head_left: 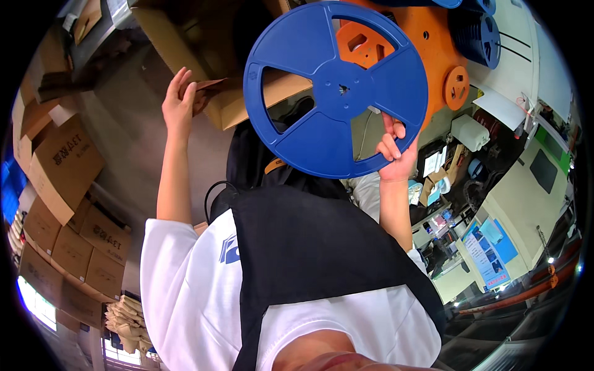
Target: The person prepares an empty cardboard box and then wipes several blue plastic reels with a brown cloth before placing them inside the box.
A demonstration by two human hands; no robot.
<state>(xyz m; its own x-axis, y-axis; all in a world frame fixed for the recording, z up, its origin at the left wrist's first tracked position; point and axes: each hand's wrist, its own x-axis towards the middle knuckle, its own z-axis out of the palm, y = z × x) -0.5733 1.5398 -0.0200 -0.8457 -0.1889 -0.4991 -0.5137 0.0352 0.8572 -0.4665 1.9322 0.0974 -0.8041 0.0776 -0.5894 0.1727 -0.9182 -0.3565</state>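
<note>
R hand (pixel 396 151) fingers clamped on blue reel (pixel 335 89) rim; L hand (pixel 179 99), fingers apart, at cardboard box (pixel 232 105) flap. Likely boxing step; next needs flap clear.

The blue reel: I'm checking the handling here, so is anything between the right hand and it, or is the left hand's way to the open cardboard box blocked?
Nothing visible. The right hand already grips the blue reel at its lower rim. The left hand is at the flap of the open cardboard box, with nothing between them.
</note>
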